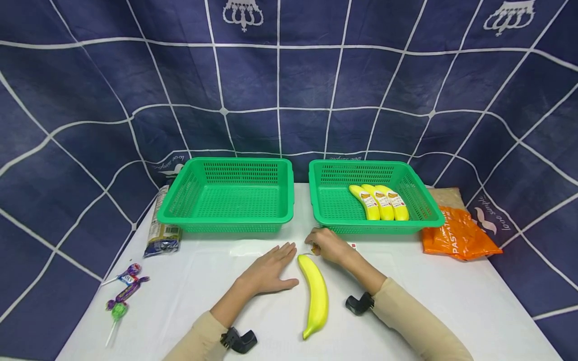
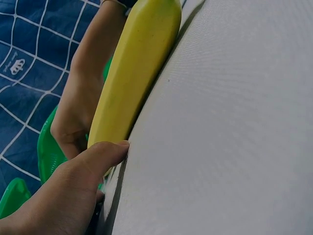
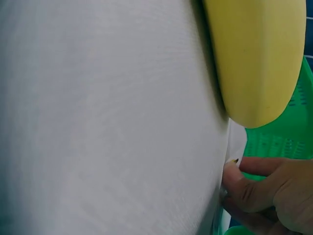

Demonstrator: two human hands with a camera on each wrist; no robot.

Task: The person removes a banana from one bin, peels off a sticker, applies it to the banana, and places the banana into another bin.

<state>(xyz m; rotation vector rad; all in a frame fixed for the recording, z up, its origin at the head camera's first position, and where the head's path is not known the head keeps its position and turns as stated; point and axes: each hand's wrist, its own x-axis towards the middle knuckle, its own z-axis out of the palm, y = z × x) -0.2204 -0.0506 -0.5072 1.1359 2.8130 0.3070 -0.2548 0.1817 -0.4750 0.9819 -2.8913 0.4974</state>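
Observation:
A yellow banana (image 1: 318, 296) without a label lies on the white table between the hands. My left hand (image 1: 273, 271) rests flat, fingers straight, left of the banana's upper end; its thumb (image 2: 105, 156) overlaps the banana in the left wrist view. Just beyond that end, my right hand (image 1: 329, 244) curls low over the table and pinches a small white label, mostly hidden by the fingers. An orange-brown bit of its print shows at the fingertips (image 3: 232, 171), and a white-and-red corner (image 1: 353, 245) sticks out on the hand's far side.
The right green basket (image 1: 375, 228) holds three labelled bananas (image 1: 379, 203). A second green basket (image 1: 226, 220) stands to its left. Beside them lie a dark bag (image 1: 163, 235) and an orange pasta bag (image 1: 460, 233). Several wrapped sweets (image 1: 126, 291) lie at the left edge.

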